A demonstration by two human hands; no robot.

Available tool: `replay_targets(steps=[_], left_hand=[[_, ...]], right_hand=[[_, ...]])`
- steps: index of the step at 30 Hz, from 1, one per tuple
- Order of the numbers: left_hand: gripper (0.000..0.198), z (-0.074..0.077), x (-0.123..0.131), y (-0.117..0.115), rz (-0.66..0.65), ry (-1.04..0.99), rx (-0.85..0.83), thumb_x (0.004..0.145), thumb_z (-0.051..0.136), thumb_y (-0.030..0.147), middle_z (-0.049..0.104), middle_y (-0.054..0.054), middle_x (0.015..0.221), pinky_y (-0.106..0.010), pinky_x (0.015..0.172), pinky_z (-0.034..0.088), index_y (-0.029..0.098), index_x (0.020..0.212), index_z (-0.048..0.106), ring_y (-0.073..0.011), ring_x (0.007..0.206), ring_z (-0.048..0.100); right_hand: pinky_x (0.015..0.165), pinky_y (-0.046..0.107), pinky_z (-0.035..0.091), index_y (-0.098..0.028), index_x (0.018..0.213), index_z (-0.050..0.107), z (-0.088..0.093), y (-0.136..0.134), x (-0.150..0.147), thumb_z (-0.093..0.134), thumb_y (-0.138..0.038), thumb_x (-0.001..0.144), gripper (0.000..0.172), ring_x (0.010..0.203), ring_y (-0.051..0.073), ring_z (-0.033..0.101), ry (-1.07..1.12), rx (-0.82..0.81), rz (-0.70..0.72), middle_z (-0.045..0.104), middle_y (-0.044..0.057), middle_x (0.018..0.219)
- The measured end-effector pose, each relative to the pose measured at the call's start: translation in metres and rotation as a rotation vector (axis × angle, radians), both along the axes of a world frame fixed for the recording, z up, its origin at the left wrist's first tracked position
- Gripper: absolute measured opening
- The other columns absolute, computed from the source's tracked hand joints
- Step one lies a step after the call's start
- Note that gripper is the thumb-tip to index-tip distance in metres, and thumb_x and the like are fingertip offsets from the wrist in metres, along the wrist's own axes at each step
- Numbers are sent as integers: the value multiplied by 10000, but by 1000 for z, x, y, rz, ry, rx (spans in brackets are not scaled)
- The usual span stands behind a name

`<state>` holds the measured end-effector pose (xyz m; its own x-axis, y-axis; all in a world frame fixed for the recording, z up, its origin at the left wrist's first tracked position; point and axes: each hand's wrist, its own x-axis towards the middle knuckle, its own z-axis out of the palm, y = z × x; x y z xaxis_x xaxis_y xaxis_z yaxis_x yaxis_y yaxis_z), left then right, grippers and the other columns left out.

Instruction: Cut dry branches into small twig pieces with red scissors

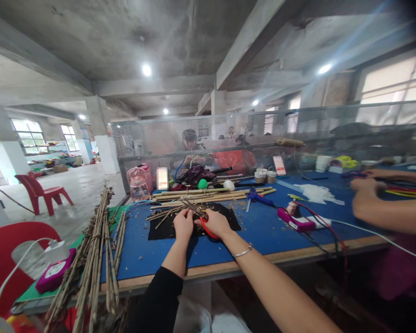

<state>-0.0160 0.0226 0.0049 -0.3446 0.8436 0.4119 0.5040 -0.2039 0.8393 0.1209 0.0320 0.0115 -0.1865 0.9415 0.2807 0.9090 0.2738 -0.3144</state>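
Observation:
My right hand (217, 223) is closed round the red handles of a pair of scissors (205, 227), whose blades reach up and left over a thin stick (190, 206). My left hand (183, 223) is closed in a pinch on that stick, right beside the scissors. Both hands work over a black mat (159, 229) lying on the blue table top (263, 231). Several cut twigs (162, 214) lie on the mat just left of my hands.
A bundle of long sticks (97, 259) hangs over the table's left end, by a pink power strip (53, 274). Bamboo rods (208, 194) and blue scissors (258, 198) lie further back. A pink glue gun (296, 221) with cables and another person's arms (384, 208) are at right. A mesh screen (229, 138) backs the table.

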Motion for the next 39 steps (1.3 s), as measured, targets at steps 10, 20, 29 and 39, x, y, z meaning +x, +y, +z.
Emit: replay_targets(steps=[10, 20, 29, 39], left_hand=[[207, 2, 0, -1, 56, -81, 10, 698, 557, 329, 669, -50, 727, -259, 675, 416, 158, 739, 666, -155, 677, 584], [114, 5, -1, -3, 104, -83, 21, 659, 559, 257, 648, -23, 660, -236, 641, 402, 166, 650, 627, -138, 632, 563], [93, 1, -2, 1, 91, -72, 48, 656, 559, 241, 640, -19, 644, -238, 646, 406, 169, 641, 615, -135, 624, 558], [128, 1, 3, -3, -14, -66, 112, 702, 531, 242, 650, -23, 694, -235, 674, 414, 167, 713, 635, -133, 654, 562]], right_hand=[[657, 249, 356, -173, 934, 512, -4, 3, 4, 512, -575, 719, 456, 841, 183, 562, 108, 84, 68, 591, 73, 923], [681, 260, 364, -172, 895, 531, -1, 1, 2, 552, -561, 693, 439, 859, 192, 554, 34, 135, 133, 593, 69, 903], [599, 233, 345, -198, 861, 548, 0, -1, 4, 532, -582, 700, 417, 773, 174, 585, 60, 44, 113, 627, 40, 843], [564, 217, 323, -200, 820, 560, -2, 3, 5, 494, -623, 703, 444, 736, 173, 586, 93, 37, 111, 629, 33, 781]])
